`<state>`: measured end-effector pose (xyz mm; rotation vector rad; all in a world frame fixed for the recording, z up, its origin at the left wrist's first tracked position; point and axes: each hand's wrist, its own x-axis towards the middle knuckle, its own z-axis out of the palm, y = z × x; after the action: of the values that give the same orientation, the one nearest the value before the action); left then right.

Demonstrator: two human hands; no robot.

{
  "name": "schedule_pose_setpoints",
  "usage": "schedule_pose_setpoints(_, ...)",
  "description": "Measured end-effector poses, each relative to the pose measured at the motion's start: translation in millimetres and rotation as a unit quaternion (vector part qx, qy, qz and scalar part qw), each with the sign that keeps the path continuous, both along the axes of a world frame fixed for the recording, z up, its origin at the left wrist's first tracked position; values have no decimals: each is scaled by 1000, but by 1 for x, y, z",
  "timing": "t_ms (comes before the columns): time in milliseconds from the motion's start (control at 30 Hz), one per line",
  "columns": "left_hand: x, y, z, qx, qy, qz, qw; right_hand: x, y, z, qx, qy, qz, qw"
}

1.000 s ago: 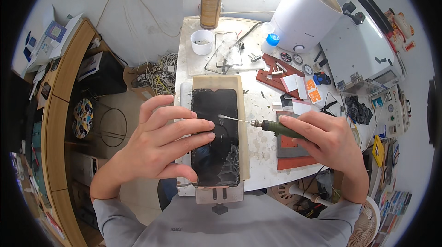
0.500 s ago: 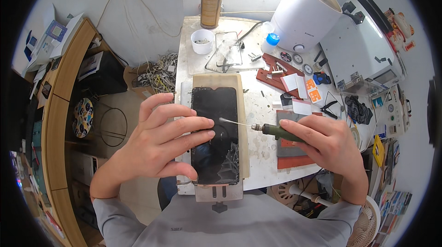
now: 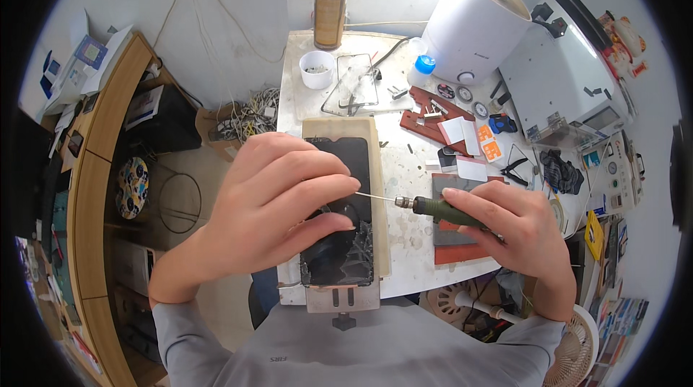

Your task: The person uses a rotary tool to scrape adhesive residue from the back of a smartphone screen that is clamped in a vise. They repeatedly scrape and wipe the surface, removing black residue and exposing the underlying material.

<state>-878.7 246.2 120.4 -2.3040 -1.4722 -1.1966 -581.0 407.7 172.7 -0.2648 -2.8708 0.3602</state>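
Black, phone-shaped panel (image 3: pixel 353 159), splintered toward the lower right, lying on a cream pad (image 3: pixel 383 242) beneath the left hand (image 3: pixel 271 206). Versus half a second ago: left hand lifted off the panel and shifted toward the thin rod (image 3: pixel 375 197) of the green-handled tool (image 3: pixel 437 209); thumb and fingers parted. Right hand (image 3: pixel 516 224) about where before, closed round the handle. Under the right grip: grey and red mats (image 3: pixel 469 254) on a stained white worktop (image 3: pixel 408 239). Beyond it: black-handled pliers (image 3: pixel 515 168), papers, white cylindrical appliance (image 3: pixel 476 33). Left of the left hand: wooden shelving (image 3: pixel 108 134). Rod tip, visible earlier, now behind the left fingers; cannot tell whether touched by them. Panel's left edge partly covered.
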Motion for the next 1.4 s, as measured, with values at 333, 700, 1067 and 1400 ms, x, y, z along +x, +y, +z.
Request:
schedule_pose_setpoints(333,-4,5,1,125,132,67,981,4,-5,3,-113,-7,-15,993)
schedule_pose_setpoints(700,-126,134,-53,-57,36,219,973,16,19,-13,-106,35,-116,987)
schedule_pose_setpoints(1067,-148,184,-99,-30,33,173,984,25,17,-13,-95,4,-130,987)
schedule_pose_setpoints(1400,-77,77,-41,-26,-126,33,991,21,19,-11,-38,-19,-22,999)
